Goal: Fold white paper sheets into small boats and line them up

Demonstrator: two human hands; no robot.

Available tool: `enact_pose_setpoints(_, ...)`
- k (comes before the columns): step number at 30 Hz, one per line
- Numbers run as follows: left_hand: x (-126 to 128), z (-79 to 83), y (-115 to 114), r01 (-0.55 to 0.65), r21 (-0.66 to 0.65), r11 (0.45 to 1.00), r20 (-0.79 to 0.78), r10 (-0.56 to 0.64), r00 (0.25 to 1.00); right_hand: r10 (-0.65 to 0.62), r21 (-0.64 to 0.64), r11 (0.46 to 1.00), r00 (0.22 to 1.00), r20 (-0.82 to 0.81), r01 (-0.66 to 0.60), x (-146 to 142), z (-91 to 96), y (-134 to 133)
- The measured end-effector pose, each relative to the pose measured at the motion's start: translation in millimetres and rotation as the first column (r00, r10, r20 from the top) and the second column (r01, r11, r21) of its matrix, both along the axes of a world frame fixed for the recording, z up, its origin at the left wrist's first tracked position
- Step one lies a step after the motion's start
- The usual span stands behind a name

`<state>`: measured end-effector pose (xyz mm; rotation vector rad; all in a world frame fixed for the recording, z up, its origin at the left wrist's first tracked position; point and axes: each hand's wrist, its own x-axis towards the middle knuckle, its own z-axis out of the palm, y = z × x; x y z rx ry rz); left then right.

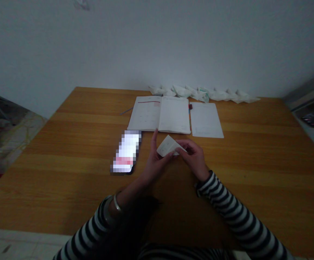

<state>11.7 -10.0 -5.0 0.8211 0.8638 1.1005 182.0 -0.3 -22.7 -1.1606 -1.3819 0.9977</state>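
Folded paper [168,145], likely mid-crease
Left hand [155,161]: thumb on near edge, index spread, rest hidden; right hand [194,157]: pinching right corner; next press likely needs steadiness.

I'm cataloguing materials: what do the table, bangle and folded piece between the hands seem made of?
Table: wood or wood-look laminate, smooth, with streaky brown grain. Bangle: probably polished metal, silvery with a highlight. Folded piece: thin, matte paper or perhaps plastic, judging by its pale, creased faces.

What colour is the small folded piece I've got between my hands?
The folded piece looks off-white in this dim light; the head view shows it best.
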Motion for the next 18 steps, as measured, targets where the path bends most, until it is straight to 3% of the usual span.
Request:
enact_pose_setpoints(6,-8,-5.3,8,-0.013,-0.004,1.0,-0.097,0.012,0.995,0.176,0.189,0.959,0.968,0.179,-0.209,2,5.9,1)
enact_pose_setpoints(13,-13,3.4,12,0.045,0.064,0.997,-0.139,-0.035,0.99,0.093,0.145,0.982,0.977,0.191,-0.122,2,4.5,-2)
enact_pose_setpoints(18,-10,5.8,10,0.059,0.099,0.993,-0.144,-0.044,0.989,0.107,0.111,0.986,0.98,0.17,-0.127,3,6.7,-4)
